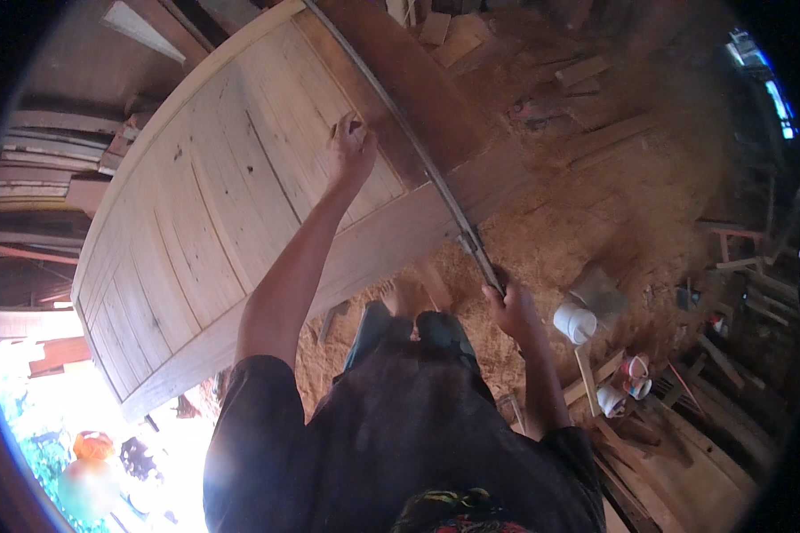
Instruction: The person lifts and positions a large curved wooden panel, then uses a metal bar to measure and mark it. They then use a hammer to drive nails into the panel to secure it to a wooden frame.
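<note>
A large pale wooden panel of planks in a frame, like a door [213, 178], lies before me and fills the left and middle. Across its right end runs a long, narrow metal bar clamp [409, 133], slanting from the far edge toward me. My right hand [514, 315] is wrapped round the near end of this clamp, just off the panel's near edge. Over the planks, left of the bar, is my left hand [353, 149] with its fingers curled in. A dark spot shows between those fingers, too small to name.
Sawdust covers the brown ground [551, 231]. To the right stand a white bucket [575, 323] and smaller white containers [611, 401] among wood offcuts [658, 435]. Stacked boards [44, 169] line the left side. A person in an orange head covering [93, 446] is at the bright lower left.
</note>
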The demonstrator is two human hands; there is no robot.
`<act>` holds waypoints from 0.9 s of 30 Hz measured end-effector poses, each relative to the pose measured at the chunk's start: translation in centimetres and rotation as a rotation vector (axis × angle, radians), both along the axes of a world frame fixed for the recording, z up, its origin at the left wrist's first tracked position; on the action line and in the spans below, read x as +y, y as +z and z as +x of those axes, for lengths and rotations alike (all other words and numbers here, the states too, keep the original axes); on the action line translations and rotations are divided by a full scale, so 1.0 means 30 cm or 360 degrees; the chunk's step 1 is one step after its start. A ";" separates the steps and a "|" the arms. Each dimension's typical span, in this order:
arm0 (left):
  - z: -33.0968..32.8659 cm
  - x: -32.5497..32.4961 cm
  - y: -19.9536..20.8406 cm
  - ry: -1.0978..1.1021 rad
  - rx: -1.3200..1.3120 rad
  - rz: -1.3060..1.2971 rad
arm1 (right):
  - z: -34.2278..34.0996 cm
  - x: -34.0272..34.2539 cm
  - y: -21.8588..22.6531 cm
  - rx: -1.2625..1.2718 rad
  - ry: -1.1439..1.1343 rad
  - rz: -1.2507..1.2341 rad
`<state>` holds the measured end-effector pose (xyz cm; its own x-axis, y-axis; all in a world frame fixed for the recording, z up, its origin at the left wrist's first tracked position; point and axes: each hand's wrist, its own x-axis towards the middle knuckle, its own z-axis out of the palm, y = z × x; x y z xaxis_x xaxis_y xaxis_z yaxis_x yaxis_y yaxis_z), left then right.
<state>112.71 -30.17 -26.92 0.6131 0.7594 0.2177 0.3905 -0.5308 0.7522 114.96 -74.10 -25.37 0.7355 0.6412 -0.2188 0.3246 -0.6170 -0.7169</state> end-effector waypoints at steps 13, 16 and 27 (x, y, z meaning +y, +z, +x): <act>-0.080 -0.028 0.049 -0.0059 0.0532 0.0400 | 0.486 0.238 0.228 0.0045 -0.0341 0.0408; -0.067 -0.032 0.053 -0.0048 0.0546 0.0342 | 0.651 0.559 0.279 0.0185 -0.0300 0.0373; -0.093 -0.022 0.038 -0.0031 0.0486 0.0191 | 1.140 1.570 0.113 -0.0830 0.0113 -0.0456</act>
<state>109.92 -30.84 -25.80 0.6778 0.7271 0.1088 0.5775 -0.6182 0.5332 149.15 -26.99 -21.99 0.7500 0.6614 -0.0117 0.6364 -0.7263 -0.2598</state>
